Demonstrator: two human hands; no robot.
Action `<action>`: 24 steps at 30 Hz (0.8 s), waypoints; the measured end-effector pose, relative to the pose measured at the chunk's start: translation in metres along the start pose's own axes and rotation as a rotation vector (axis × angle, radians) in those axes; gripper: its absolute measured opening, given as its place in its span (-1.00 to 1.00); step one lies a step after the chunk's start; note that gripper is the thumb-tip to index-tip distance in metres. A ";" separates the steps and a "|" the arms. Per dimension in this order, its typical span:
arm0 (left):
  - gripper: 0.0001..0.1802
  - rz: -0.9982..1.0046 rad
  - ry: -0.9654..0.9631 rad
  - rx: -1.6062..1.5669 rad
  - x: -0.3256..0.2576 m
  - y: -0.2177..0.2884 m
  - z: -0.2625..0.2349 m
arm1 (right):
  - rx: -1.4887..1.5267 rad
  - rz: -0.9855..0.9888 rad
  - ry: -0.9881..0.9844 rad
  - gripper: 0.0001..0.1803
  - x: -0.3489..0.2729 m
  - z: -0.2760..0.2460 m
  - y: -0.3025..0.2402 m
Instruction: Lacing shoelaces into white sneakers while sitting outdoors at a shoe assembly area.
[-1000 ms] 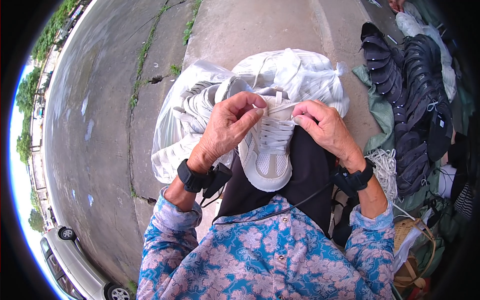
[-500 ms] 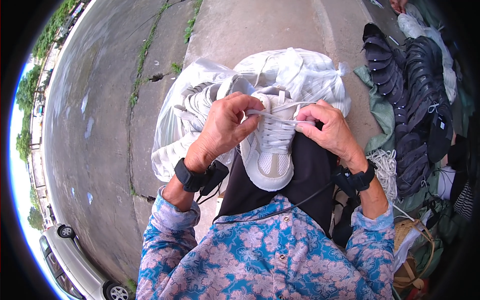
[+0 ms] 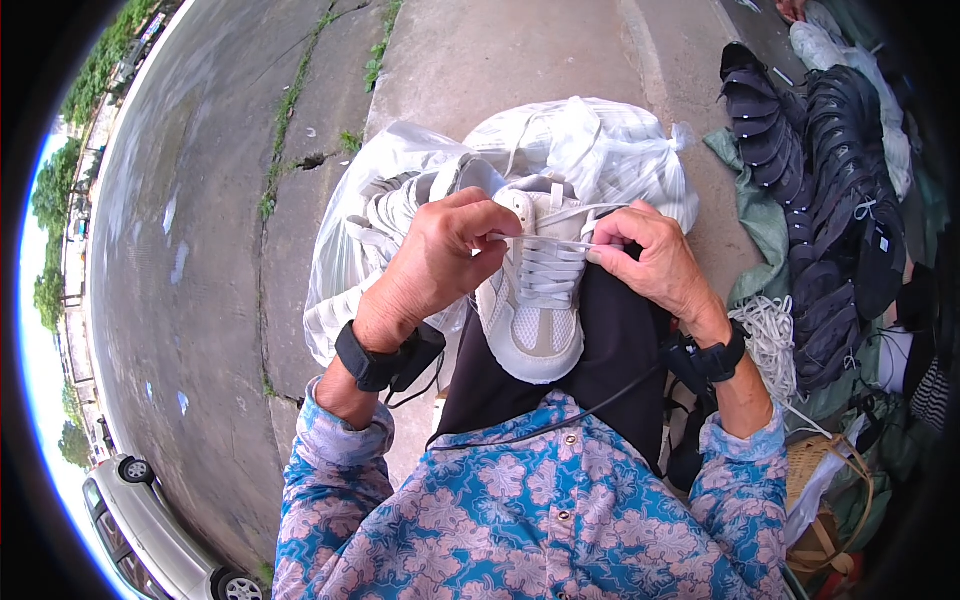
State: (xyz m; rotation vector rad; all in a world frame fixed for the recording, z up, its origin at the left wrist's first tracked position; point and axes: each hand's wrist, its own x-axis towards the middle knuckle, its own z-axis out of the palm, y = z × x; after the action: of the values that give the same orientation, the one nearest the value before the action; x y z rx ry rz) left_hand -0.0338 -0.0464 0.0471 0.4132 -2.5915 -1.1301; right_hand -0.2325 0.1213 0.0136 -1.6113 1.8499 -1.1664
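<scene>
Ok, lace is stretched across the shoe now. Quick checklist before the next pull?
1. Left hand pinching the lace: ok, fingers closed on its left end.
2. Right hand gripping the other end: ok.
3. Lace taut between the hands: ok, it runs straight across.
4. Shoe steady on the lap: ok, toe toward the body.
5. Lace through every eyelet: cannot tell, hands cover the top ones.
6. Bag of shoes clear of the lace: ok, lies behind.

Left: bare pavement was open. Ahead: plastic bag blocked. Right: dark shoe pile crowded passage.
</scene>
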 end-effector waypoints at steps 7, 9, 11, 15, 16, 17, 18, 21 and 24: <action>-0.84 0.115 0.239 0.136 0.008 -0.006 0.017 | 0.040 0.065 0.003 -0.88 0.000 0.002 0.000; -0.85 0.125 0.333 0.192 0.010 -0.009 0.028 | 0.036 0.063 -0.001 -0.88 0.001 0.001 -0.003; -0.80 0.111 0.439 0.248 0.011 -0.013 0.038 | 0.033 0.063 -0.003 -0.88 0.001 0.001 -0.004; -0.80 0.079 0.560 0.217 0.007 -0.017 0.047 | 0.027 0.067 -0.018 -0.87 0.000 0.001 -0.003; -0.80 0.080 0.558 0.217 0.005 -0.018 0.049 | 0.013 0.064 -0.034 -0.87 0.000 0.001 -0.003; -0.81 0.025 0.588 0.178 0.004 -0.017 0.051 | 0.014 0.065 -0.033 -0.87 0.000 0.001 -0.002; -0.81 -0.030 0.618 0.138 0.002 -0.017 0.052 | 0.009 0.060 -0.028 -0.86 0.000 0.001 -0.002; -0.81 0.017 0.593 0.146 0.000 -0.014 0.052 | 0.001 0.052 -0.023 -0.86 0.000 0.002 0.000; -0.82 0.038 0.533 0.116 -0.005 -0.011 0.047 | -0.008 0.056 -0.025 -0.86 0.000 0.002 0.001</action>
State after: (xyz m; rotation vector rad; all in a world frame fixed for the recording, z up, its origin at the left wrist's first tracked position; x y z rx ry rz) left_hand -0.0453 -0.0207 0.0074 0.5954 -2.1849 -0.7320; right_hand -0.2312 0.1209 0.0119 -1.5618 1.8739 -1.1112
